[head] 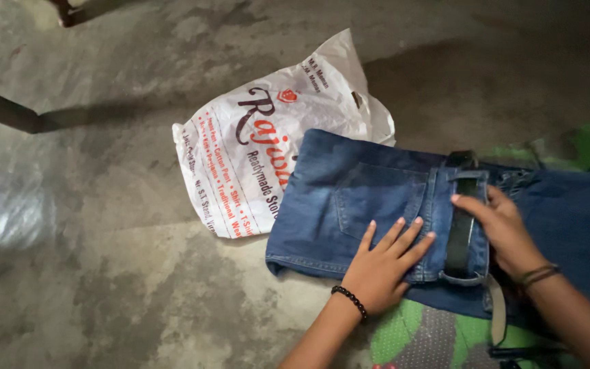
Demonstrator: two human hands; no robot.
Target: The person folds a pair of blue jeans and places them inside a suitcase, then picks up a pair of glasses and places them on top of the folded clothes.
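Head view: bare mottled concrete floor (104,273)

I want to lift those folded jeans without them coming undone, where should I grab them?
Probably grip the jeans at the waistband end, where the black belt runs through the loops. Come from the right side, where the right hand rests; the left hand lies flat on the fold.

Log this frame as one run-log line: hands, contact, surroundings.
left hand: flat on folded jeans | right hand: on black belt at waistband | white plastic bag under jeans' edge | concrete floor
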